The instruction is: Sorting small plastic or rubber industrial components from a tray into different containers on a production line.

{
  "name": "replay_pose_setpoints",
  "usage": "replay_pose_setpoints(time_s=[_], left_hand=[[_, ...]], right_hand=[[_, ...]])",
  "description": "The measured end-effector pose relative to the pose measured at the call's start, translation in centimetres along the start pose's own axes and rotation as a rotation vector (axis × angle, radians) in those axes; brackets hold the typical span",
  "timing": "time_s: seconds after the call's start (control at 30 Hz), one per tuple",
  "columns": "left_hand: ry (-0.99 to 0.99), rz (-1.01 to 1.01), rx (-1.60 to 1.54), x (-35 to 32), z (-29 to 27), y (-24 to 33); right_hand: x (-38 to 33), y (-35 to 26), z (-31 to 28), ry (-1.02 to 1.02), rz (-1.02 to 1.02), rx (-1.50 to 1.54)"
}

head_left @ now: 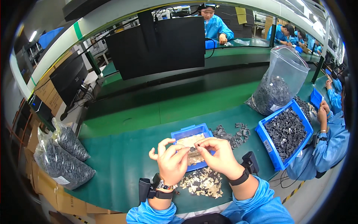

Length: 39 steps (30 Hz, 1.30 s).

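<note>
Both my hands meet over a small blue bin (189, 131) that holds pale, cream-coloured small pieces. My left hand (172, 161) pinches a small dark plastic part (192, 149) between thumb and fingertips. Close against it, my right hand (220, 158) is closed in a pinch as well, its fingertips at the same part; whether it holds a separate bit I cannot make out. Below the bin lies a heap of small cream and dark scraps (203, 183). Loose dark grey plastic parts (235, 135) are spread just beyond my right hand.
A large blue bin (265, 143) of dark parts stands at right, with a clear bag (274, 91) of them behind. Two more filled bags (63, 160) sit at left on the green table (115, 160). A black monitor (156, 48) hangs ahead. A co-worker (320, 138) sits at right.
</note>
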<state>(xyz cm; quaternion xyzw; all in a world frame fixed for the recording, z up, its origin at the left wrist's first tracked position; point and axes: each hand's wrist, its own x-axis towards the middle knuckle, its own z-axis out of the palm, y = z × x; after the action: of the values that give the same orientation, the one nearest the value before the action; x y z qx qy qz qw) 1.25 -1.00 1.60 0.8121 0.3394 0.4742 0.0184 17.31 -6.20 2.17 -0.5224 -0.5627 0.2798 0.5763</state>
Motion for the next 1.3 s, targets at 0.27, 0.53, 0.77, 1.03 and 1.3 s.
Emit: replay_pose_setpoints(time_s=[0.27, 0.53, 0.77, 1.03, 1.3], left_hand=[[-0.029, -0.008, -0.012, -0.3, 0.2, 0.2], [-0.026, 0.009, -0.009, -0.4, 0.2, 0.3], [-0.017, 0.004, -0.026, -0.3, 0.1, 0.2], [-0.03, -0.008, -0.051, -0.2, 0.2, 0.5], [-0.039, -0.024, -0.074, -0.2, -0.5, 0.7]], right_hand=[[-0.1, -0.6, -0.1, -0.006, 0.009, -0.036], [-0.2, -1.0, -0.1, -0.018, -0.001, -0.073], [-0.1, -0.6, -0.2, -0.042, 0.035, -0.075], [-0.1, -0.6, -0.7, -0.084, 0.085, -0.004], [0.1, -0.9, -0.5, -0.088, 0.033, 0.028]])
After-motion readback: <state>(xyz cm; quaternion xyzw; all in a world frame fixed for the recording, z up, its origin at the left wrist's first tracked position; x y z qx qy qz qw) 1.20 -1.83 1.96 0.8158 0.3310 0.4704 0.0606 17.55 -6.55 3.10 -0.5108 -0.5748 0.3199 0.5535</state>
